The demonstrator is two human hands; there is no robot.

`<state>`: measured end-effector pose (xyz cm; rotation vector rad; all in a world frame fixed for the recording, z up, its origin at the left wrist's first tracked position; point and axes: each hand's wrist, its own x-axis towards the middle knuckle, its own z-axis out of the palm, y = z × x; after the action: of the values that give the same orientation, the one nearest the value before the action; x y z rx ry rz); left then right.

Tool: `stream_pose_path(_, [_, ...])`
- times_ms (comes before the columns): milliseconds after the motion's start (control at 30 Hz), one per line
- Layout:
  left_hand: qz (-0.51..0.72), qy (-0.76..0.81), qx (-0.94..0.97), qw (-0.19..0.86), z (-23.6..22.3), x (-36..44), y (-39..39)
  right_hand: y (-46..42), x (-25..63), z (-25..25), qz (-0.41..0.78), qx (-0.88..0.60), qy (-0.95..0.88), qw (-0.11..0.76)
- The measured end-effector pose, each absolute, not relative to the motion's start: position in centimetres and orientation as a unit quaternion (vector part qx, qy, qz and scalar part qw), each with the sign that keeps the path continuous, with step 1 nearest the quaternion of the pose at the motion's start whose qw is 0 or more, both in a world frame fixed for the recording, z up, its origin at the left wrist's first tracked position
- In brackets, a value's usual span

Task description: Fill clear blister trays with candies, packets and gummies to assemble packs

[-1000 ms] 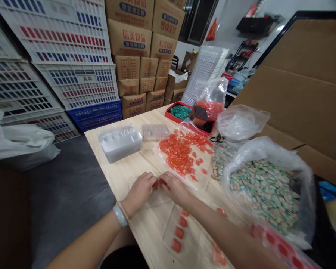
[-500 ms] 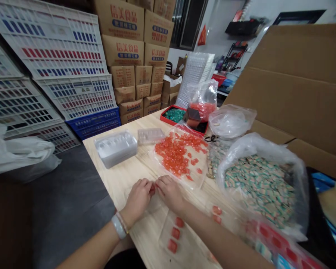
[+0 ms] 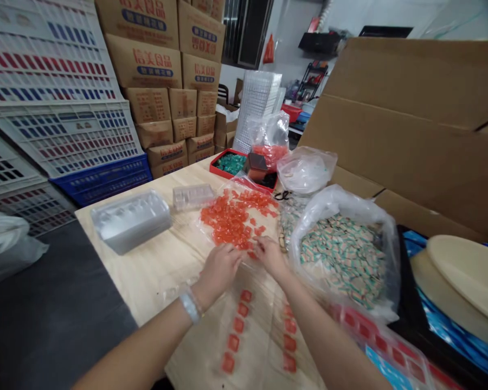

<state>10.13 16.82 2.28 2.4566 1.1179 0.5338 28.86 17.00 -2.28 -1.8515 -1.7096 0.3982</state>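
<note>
My left hand (image 3: 223, 264) is closed at the near edge of a pile of small orange-red translucent pieces (image 3: 230, 222), which lies on a clear plastic sheet (image 3: 203, 230). Whatever its fingertips pinch is hidden. Just to its right, my right hand (image 3: 270, 257) bends its fingers together over loose pieces at the pile's edge; blur hides what is between them. Below my hands, a clear tray strip (image 3: 238, 325) carries a row of several orange-red pieces. A second row of pieces (image 3: 289, 342) lies beside my right forearm.
Stacked clear trays (image 3: 132, 222) and a small clear box (image 3: 193, 196) stand at left. Behind the pile is a red box of green pieces (image 3: 230, 163). A plastic bag of patterned pieces (image 3: 344, 260) stands at right, near a cream basin (image 3: 467, 276) and a tall cardboard sheet (image 3: 415, 97).
Both hands have moved forward and right from the table's near side to the pile's edge, and have come apart slightly. The view has turned right. More of the filled rows shows.
</note>
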Motion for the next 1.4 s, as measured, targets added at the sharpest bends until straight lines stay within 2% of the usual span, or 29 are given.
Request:
stream_pose_path(133, [0.169, 0.437, 0.863, 0.191, 1.7, 14.6, 18.6, 18.2, 28.8, -2.5, 0.178, -0.683, -0.648, 0.287])
stream_pose_path(267, [0.199, 0.436, 0.848, 0.225, 1.0, 14.9, 19.3, 17.2, 28.9, -2.6, 0.216, -0.677, -0.625, 0.322])
stream_pose_path(433, [0.263, 0.361, 0.833, 0.328, 1.2, 13.2, 18.5, 15.2, 27.3, -1.0, 0.474, -0.560, -0.488, 0.473])
stream_pose_path(533, [0.301, 0.369, 0.812, 0.338, 1.4, 12.2, 17.6, 14.1, 26.3, 0.4, 0.616, -0.486, -0.346, 0.514])
stream_pose_path(633, [0.340, 0.375, 0.781, 0.365, 1.4, 11.6, 16.9, 13.2, 25.6, 0.8, 0.685, -0.434, -0.244, 0.533])
stream_pose_path(767, [0.360, 0.378, 0.749, 0.409, 1.3, 11.3, 16.4, 12.2, 25.1, 0.4, 0.683, -0.429, -0.206, 0.555])
stream_pose_path(967, [0.305, 0.356, 0.752, 0.464, 1.9, 11.8, 15.9, 11.0, 25.0, 0.9, 0.651, -0.469, -0.208, 0.559])
stream_pose_path(1233, [0.288, 0.347, 0.783, 0.429, 2.8, 13.3, 14.6, 9.0, 25.8, 2.3, 0.642, -0.488, -0.162, 0.569])
stream_pose_path(1400, [0.214, 0.318, 0.808, 0.447, 3.0, 14.2, 14.8, 8.3, 26.7, 1.9, 0.645, -0.495, -0.147, 0.563])
